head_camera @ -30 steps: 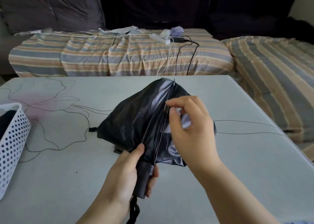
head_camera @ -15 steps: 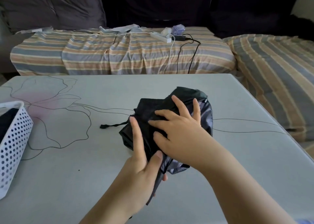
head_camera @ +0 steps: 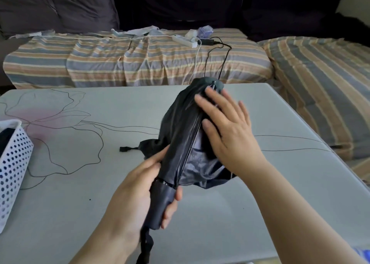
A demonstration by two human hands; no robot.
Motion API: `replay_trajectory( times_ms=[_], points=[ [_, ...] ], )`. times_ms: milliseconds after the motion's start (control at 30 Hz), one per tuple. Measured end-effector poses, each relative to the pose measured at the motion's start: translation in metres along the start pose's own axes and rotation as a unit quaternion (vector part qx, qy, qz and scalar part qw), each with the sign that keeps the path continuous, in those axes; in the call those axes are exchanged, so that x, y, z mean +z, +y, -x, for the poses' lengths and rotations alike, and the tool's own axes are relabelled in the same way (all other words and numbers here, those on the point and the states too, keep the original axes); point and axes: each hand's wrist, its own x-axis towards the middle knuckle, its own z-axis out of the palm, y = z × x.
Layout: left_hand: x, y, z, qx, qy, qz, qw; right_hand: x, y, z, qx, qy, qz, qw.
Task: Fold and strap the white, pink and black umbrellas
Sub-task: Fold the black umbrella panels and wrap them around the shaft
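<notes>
Above the pale grey tabletop point(head_camera: 260, 193), the left hand point(head_camera: 138, 191) is clamping the collapsed black fabric umbrella's point(head_camera: 186, 131) handle while the flat, straight-fingered right hand point(head_camera: 226, 129) is smoothing its pleats; wrapping the strap point(head_camera: 128, 149) likely follows.

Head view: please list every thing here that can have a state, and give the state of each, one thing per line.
black umbrella: collapsed, canopy loose, not yet strapped
closing strap: hanging free, lying on the table
left hand: grips the umbrella handle
right hand: fingers straight, pressing the canopy flat
white basket: upright, something dark inside
power strip: on the sofa, cables plugged in
</notes>
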Motion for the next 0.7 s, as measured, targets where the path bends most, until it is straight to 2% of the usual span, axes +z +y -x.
replay_trajectory(
  times_ms=[67, 100, 200, 267, 333, 367, 467, 533, 600, 700],
  points=[
    [-0.002, 0.005, 0.003, -0.033, -0.125, 0.088, 0.988, -0.004, 0.008, -0.005, 0.092, -0.039, 0.02, 0.995],
    [-0.005, 0.003, 0.005, -0.025, -0.143, 0.087, 0.986, -0.007, 0.013, -0.007, 0.123, -0.042, 0.025, 0.991],
    [-0.013, -0.004, 0.003, 0.016, -0.053, 0.04, 0.998, -0.014, 0.013, -0.002, 0.173, 0.033, 0.025, 0.984],
    [-0.014, -0.003, -0.002, 0.033, -0.008, 0.059, 0.998, -0.016, 0.002, 0.004, 0.244, 0.128, -0.059, 0.96],
    [-0.013, -0.001, -0.005, 0.05, 0.053, 0.08, 0.994, -0.013, -0.007, 0.009, 0.348, 0.156, -0.172, 0.908],
    [-0.013, 0.0, -0.003, 0.06, 0.083, 0.088, 0.991, -0.012, -0.01, 0.011, 0.404, 0.128, -0.216, 0.88],
    [-0.01, -0.002, 0.002, 0.074, 0.106, 0.127, 0.983, -0.006, -0.013, 0.015, 0.539, -0.071, -0.326, 0.773],
    [-0.01, -0.003, 0.003, 0.062, 0.103, 0.144, 0.982, -0.001, -0.013, 0.017, 0.566, -0.152, -0.413, 0.697],
    [-0.008, -0.005, 0.003, 0.054, 0.102, 0.144, 0.983, 0.006, -0.013, 0.02, 0.558, -0.15, -0.488, 0.654],
    [-0.005, -0.008, 0.001, 0.049, 0.098, 0.143, 0.984, 0.013, -0.016, 0.018, 0.53, -0.066, -0.59, 0.605]
  ],
)
